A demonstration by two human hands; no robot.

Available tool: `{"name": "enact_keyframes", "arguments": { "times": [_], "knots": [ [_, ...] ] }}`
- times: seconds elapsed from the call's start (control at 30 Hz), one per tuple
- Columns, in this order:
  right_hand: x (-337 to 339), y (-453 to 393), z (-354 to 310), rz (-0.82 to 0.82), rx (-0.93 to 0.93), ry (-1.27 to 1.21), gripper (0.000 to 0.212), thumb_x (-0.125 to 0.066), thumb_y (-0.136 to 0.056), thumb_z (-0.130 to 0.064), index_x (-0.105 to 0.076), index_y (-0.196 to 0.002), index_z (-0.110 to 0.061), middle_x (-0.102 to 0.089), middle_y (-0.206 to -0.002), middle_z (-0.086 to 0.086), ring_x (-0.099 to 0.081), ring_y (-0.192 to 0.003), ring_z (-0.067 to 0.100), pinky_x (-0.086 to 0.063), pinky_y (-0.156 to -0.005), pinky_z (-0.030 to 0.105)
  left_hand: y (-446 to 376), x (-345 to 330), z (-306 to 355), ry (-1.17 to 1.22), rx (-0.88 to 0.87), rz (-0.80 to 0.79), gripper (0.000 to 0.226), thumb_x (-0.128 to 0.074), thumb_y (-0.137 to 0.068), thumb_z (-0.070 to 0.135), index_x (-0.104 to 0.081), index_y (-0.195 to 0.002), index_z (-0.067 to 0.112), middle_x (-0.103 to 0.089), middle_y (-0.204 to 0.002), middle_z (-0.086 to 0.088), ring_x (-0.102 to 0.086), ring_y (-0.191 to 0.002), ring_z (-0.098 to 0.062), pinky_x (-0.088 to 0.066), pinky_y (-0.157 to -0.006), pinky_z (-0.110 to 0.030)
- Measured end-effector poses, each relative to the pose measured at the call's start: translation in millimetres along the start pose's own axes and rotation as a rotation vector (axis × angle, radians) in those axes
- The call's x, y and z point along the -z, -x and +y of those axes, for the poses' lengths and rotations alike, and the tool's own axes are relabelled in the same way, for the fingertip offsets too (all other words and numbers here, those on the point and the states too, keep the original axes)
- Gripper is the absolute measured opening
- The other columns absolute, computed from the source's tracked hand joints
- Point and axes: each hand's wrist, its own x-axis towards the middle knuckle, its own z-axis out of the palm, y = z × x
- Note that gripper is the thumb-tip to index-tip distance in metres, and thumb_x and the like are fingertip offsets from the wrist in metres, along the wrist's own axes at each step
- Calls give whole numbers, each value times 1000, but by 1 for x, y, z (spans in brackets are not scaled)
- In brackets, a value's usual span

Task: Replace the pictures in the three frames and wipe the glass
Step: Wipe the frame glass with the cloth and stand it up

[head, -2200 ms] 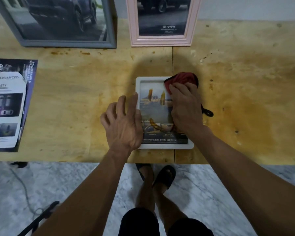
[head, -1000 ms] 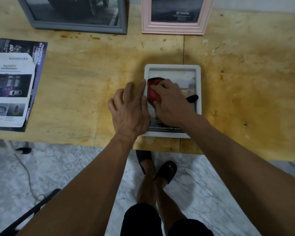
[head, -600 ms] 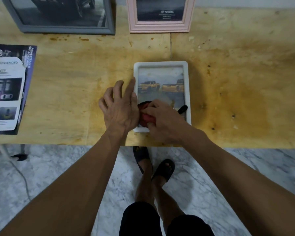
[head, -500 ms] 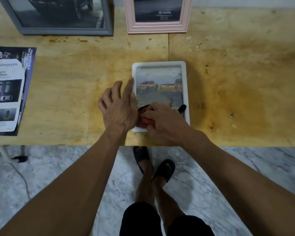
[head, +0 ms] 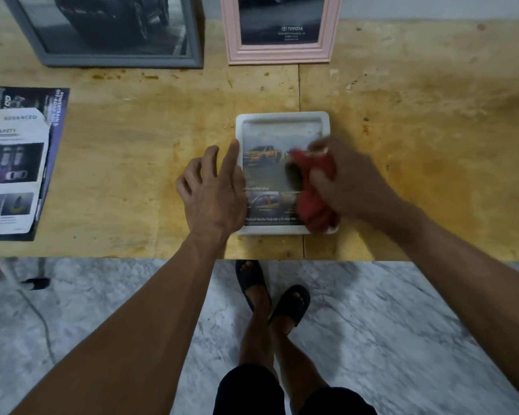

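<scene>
A white picture frame point(head: 282, 122) lies flat, glass up, near the front edge of the stained plywood surface point(head: 132, 163), at the centre of the view. Under its glass sits a brochure page showing yellow pickup trucks. The left hand point(head: 212, 187) rests at the frame's nine o'clock side, palm down; its fingers point(head: 231, 154) are spread and fairly straight, the forefinger lying along the frame's left rim, and they grasp nothing. The right hand point(head: 345, 181) comes in from four o'clock and is blurred; its fingers are curled round a bunched red cloth point(head: 315, 202), which is pressed on the glass over the frame's right half and hangs down to its lower right corner. How tightly it is gripped cannot be told through the blur.

At twelve o'clock from the white frame a pink picture frame point(head: 279, 56) stands at the back of the surface, holding a dark print with a TOYOTA logo. At eleven o'clock, just beside the pink one, a larger grey picture frame point(head: 123, 59) holds a picture of a dark car. At nine o'clock, well apart from the hands, a car brochure point(head: 59, 121) lies at the surface's left end with a cut page point(head: 12, 181) on top of it. Below the surface edge, at six o'clock, the person's feet in dark sandals point(head: 288, 304) stand on a marble floor point(head: 387, 324).
</scene>
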Motion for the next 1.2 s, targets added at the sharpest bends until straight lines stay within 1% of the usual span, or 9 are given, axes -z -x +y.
{"name": "enact_keyframes", "arguments": {
  "times": [0.07, 0.23, 0.43, 0.6, 0.73, 0.9, 1.0, 1.1, 1.2],
  "knots": [
    [6, -35, 2, 175, 47, 84, 32, -53, -93, -19, -52, -125, -17, -61, -107, 5, -58, -92, 22, -42, -75, 26, 0, -1, -1, -13, -3, 14, 48, -23, -106, 45, -28, -153, 41, -31, -156, 0, -29, -137, -34, -24, -108, -55],
    [-32, -81, 3, 24, 187, 374, 40, -43, -101, -27, -51, -138, -18, -48, -139, 9, -36, -125, 33, -33, -104, 43, 0, -3, -2, -23, -13, 21, 48, -23, -106, 45, -29, -153, 41, -33, -155, 0, -31, -135, -34, -24, -106, -53],
    [-46, -78, 1, -9, 309, 536, 40, -41, -100, -29, -51, -137, -20, -46, -137, 9, -36, -120, 38, -39, -96, 55, 0, -2, -2, -32, 4, 21, 47, -25, -107, 46, -29, -154, 40, -30, -157, 1, -29, -136, -33, -23, -107, -53],
    [-49, -39, 5, -9, 536, 467, 29, -52, -94, -19, -65, -118, -11, -60, -117, 12, -40, -104, 23, -32, -91, 36, 2, -1, 0, -16, 11, 14, 47, -26, -107, 44, -29, -154, 39, -31, -157, 1, -29, -136, -33, -23, -107, -53],
    [-55, 3, 9, -111, 469, 364, 37, -38, -96, -31, -64, -117, -18, -58, -116, 2, -47, -101, 26, -41, -84, 35, 0, -1, 2, -8, 30, 19, 47, -24, -106, 45, -30, -152, 41, -31, -156, 3, -28, -135, -30, -21, -109, -50],
    [-49, 21, 17, -217, 496, 386, 28, -39, -99, -31, -62, -109, -18, -56, -101, 0, -49, -86, 21, -40, -75, 32, 1, -1, 6, -5, 37, 23, 47, -28, -106, 42, -32, -152, 39, -33, -155, 1, -29, -136, -34, -23, -109, -53],
    [-26, 12, 10, -293, 378, 341, 22, -44, -100, -33, -62, -109, -23, -59, -96, -2, -56, -83, 18, -45, -70, 32, 1, 0, 7, 6, 30, 21, 46, -30, -106, 41, -32, -152, 38, -33, -156, -1, -28, -136, -35, -23, -109, -55],
    [-1, -20, 3, -126, 237, 241, 22, -46, -100, -31, -59, -114, -21, -58, -101, 0, -54, -90, 16, -44, -77, 31, 0, 1, 6, 4, 26, 15, 47, -28, -106, 42, -30, -153, 39, -31, -156, -1, -26, -137, -34, -21, -110, -53],
    [9, -67, 6, 66, 258, 340, 32, -45, -100, -30, -56, -126, -15, -54, -119, 9, -46, -105, 24, -37, -88, 34, 0, 0, 6, -2, 15, 18, 47, -26, -107, 43, -28, -154, 38, -30, -156, -1, -26, -138, -34, -21, -111, -53]
  ]
}}
